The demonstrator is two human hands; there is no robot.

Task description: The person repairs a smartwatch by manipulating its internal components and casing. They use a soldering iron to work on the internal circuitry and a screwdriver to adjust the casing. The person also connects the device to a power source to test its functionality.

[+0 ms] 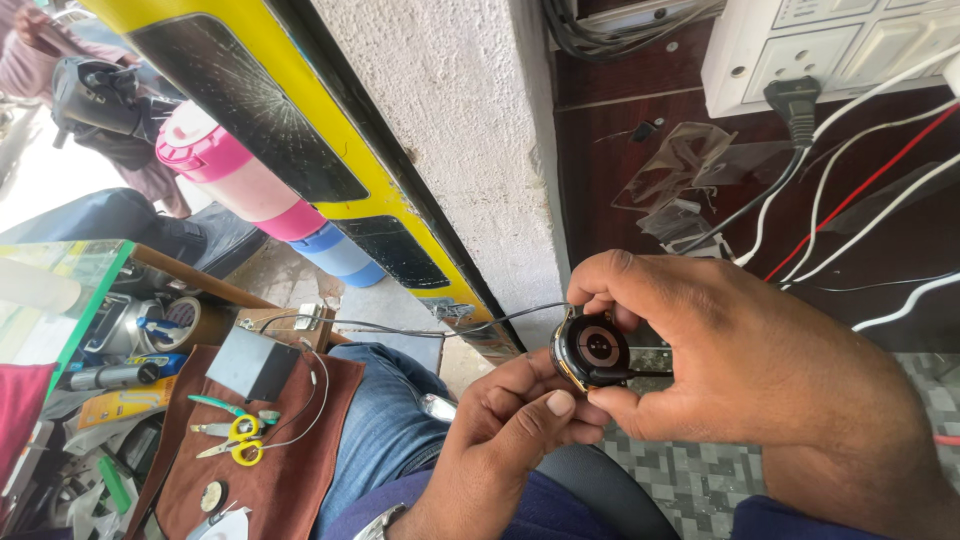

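The watch body (590, 350) is sitting just right of the frame's centre, round, dark-backed, gold-rimmed, and both hands are pinching it. The right hand (740, 370) is coming in from the lower right, its grip clamped on the watch body, thumb under a small black clip (622, 375) at the lower edge, fingers curling over the top. The left hand (510, 425) is rising from the bottom centre, its grip also closed on the watch body, thumb pressing its lower left rim.

A thin dark wire (440, 330) is running leftwards from the case toward a grey box (252, 365) on the brown cloth (290, 470) at lower left. Yellow-handled scissors (235, 440) and green-handled tweezers (222, 405) are lying on that cloth. A pink and blue flask (270, 195) is standing in the upper left; a socket strip (830, 45) with a black plug (795, 100) is filling the upper right, white and red cables trailing down.

To do this well, I'd judge, the left thumb ought to be steadying the rim while the right is keeping the clip square on the back, pressure light, the wire slack so it isn't tugging the case sideways.
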